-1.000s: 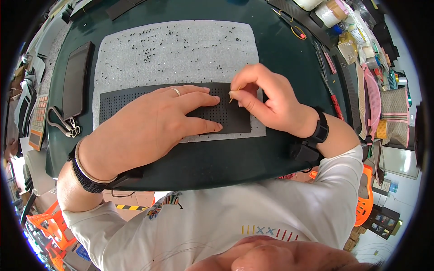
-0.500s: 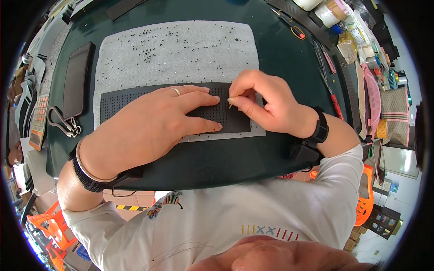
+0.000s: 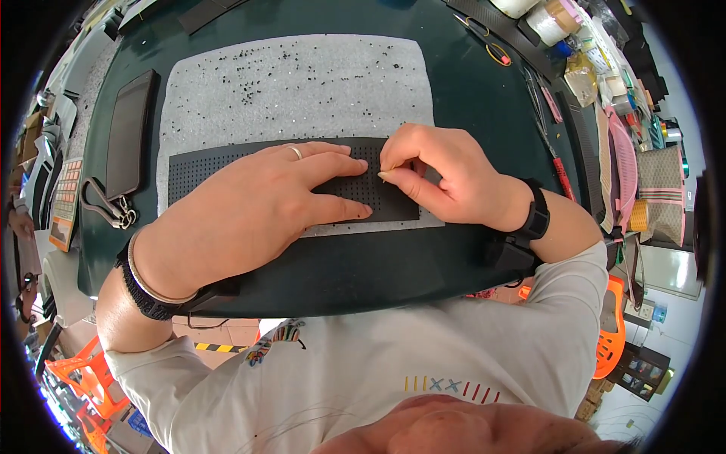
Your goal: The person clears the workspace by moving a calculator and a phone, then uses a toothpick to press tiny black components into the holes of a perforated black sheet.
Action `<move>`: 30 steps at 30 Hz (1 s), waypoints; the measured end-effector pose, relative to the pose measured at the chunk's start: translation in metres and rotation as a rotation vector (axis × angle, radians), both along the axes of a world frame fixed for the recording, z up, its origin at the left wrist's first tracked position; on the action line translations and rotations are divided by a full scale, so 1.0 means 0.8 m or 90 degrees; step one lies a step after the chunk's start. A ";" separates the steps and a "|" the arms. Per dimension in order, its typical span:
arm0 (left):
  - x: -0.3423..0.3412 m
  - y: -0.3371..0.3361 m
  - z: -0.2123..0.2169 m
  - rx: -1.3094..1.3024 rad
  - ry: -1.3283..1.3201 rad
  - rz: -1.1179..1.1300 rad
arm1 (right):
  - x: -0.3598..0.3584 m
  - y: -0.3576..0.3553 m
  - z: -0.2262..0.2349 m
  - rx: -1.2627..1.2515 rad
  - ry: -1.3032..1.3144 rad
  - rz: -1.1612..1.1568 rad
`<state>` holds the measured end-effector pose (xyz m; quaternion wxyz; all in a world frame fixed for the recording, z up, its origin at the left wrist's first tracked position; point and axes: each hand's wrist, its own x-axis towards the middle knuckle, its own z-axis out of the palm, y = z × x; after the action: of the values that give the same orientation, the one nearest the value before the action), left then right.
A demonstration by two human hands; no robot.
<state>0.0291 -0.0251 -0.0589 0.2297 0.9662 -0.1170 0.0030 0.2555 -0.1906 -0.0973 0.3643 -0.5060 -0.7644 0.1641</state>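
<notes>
A long black perforated strip (image 3: 197, 170) lies across the near edge of a white foam sheet (image 3: 302, 83) that is dotted with tiny black bits. My left hand (image 3: 261, 204) lies flat on the strip, fingers pointing right, a ring on one finger. My right hand (image 3: 442, 178) is at the strip's right end, thumb and forefinger pinched on a thin pin-like tool whose tip touches the strip. Both wrists wear black bands.
The dark green table (image 3: 476, 91) carries a black phone (image 3: 128, 132) and a key ring (image 3: 106, 212) at the left, tape rolls (image 3: 556, 19), scissors and small tools at the far right. An orange stool (image 3: 612, 333) stands at the lower right.
My right hand has shifted slightly along the strip's right end, its pinched fingers a little lower. My left hand stays flat on the strip.
</notes>
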 end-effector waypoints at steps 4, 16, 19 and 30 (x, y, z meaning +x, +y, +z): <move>0.000 0.000 0.001 -0.001 0.002 -0.005 | -0.002 -0.004 0.006 -0.029 0.063 -0.045; 0.001 -0.007 0.002 -0.001 -0.017 -0.020 | 0.002 -0.010 0.023 -0.282 0.242 -0.073; 0.002 -0.006 -0.002 -0.011 -0.030 -0.027 | 0.000 -0.017 0.008 -0.201 0.223 -0.050; 0.005 -0.007 -0.005 -0.062 -0.008 -0.030 | -0.004 -0.012 -0.002 -0.115 0.198 -0.023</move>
<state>0.0335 -0.0304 -0.0633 0.2755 0.9509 -0.1406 0.0096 0.2525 -0.1999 -0.0989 0.4341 -0.5186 -0.6717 0.3024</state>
